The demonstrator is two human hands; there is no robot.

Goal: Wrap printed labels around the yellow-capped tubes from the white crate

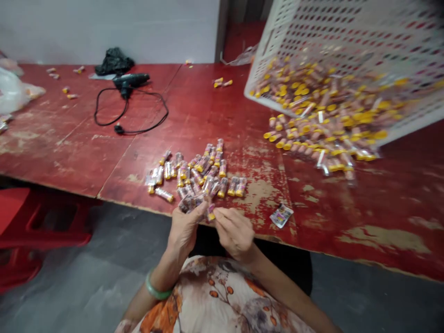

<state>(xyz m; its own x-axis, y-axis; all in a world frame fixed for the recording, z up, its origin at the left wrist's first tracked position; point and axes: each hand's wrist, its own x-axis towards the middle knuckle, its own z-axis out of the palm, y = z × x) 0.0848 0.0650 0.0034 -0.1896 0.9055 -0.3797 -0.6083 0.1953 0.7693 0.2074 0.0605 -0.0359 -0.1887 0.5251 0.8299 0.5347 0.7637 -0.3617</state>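
Because both hands meet right at the near edge of the red worktop (329, 194), low in the centre of the frame, a dropped piece could well fall to the floor. The left hand (183, 229), with a green bangle (157, 291) on its wrist, has its grip closed around a clutch of wrapped tubes (189, 202). The right hand's grip (237, 230) pinches one capped tube (211, 213) by its yellow end, between the two hands. That fingertip hold looks slight; I judge that a slick wrapper could let the tube slide out, and that squeezing too hard might crease the film. This tube is small, yellow at the bottom and pinkish-purple above; blur hides any print.

Just beyond, at centre, similar loose tubes (204, 169) lie jumbled, shiny and clear-sided, some upright, some flat; a careless knuckle could scatter them. A printed sachet (281, 215) lies alone to the right.

Farther off, a tilted white crate (319, 27) fills the upper right, with many yellow-capped tubes (322, 111) heaped at its mouth and out over the worktop. At upper left rest a dark gun-shaped tool (130, 82), its cord looped, and a black bag (113, 61).
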